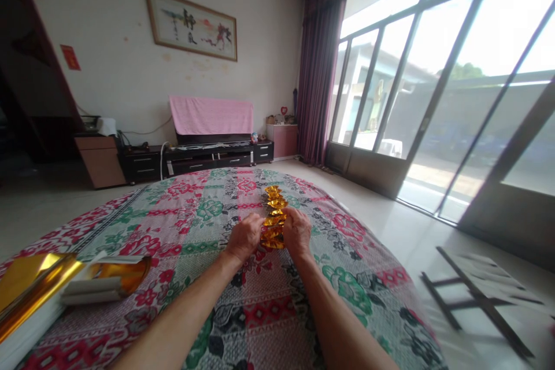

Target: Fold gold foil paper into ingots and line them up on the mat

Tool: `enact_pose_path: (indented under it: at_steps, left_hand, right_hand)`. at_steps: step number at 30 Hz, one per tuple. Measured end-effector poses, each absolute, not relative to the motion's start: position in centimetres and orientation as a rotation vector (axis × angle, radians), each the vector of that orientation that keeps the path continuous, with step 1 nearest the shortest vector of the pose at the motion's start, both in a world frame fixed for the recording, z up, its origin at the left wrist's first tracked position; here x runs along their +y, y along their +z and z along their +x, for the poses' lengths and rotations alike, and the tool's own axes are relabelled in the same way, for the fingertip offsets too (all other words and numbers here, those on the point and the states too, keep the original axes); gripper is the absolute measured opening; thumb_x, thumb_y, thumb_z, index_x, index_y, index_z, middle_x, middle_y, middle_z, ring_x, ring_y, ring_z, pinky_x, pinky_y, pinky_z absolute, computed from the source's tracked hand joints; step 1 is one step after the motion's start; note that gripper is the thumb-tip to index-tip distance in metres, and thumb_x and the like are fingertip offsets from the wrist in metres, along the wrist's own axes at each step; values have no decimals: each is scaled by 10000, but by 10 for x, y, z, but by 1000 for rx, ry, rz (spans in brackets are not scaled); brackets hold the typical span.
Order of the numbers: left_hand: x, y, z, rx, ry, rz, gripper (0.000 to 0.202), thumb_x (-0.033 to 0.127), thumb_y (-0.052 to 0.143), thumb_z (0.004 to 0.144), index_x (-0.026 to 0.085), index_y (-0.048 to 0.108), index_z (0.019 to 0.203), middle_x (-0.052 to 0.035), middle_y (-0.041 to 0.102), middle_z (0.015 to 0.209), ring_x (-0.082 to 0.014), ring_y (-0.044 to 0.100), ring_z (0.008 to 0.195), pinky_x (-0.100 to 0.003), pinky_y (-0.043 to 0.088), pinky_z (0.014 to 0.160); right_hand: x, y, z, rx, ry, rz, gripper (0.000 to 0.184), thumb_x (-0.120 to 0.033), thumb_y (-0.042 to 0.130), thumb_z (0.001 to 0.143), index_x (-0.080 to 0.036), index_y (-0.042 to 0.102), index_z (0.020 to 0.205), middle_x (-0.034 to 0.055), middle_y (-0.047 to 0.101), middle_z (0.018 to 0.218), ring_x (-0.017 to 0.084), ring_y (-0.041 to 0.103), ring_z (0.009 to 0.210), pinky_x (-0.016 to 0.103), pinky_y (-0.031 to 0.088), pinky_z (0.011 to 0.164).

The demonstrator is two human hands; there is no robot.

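Note:
My left hand [246, 238] is closed, its fingertips pinching the left side of a shiny folded gold foil paper piece [273, 237]. Opposite it, my right hand [298, 232] curls closed at the right side of the same foil. Beyond my hands, several more folded gold foil pieces [277, 203] lie in a row on the flowered tablecloth [208, 277]. The fingertips are partly hidden, and the exact fold of the foil between them is too small to make out.
At the left of the table lie flat gold foil sheets [30, 272] and a white wrapper [93, 289] with gold foil inside. A low wooden stool [485, 289] stands on the floor at right. Farther back is a TV cabinet [208, 156] under a pink cloth [212, 115].

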State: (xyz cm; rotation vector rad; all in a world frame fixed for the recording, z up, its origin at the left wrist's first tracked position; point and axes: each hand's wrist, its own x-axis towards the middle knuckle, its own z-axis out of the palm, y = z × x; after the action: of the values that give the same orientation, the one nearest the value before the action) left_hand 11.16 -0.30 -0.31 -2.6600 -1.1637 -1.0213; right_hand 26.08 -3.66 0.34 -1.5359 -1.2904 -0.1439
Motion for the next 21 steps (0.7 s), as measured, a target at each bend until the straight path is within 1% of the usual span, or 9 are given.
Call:
enact_pose_path:
  at_steps: [7,12,21]
  left_hand:
    - [-3,-3,114,-1150,-921,-2664,233,131,396,840,179,623,860,-48,594,837,-138,566,812,-227,455,726]
    - [-6,-2,116,-1158,-884,-2683,237,144,386,851,177,621,864,-47,592,830,-139,569,798,-222,457,698]
    - [-8,-1,115,-1158,-894,-2686,252,151,375,856,188,617,917,-48,599,855,-141,579,811,-218,457,691]
  right_hand:
    - [-35,1,261,-1312,-151,-1565,321,-101,378,755,-213,676,798,15,679,828,163,552,824,282,336,830]
    - [-35,1,260,-1318,-148,-1569,331,-89,378,747,-219,678,795,13,681,827,160,556,827,282,330,843]
    - [-35,0,261,-1311,-143,-1571,325,-83,388,747,-215,681,789,14,685,832,164,561,830,286,335,840]
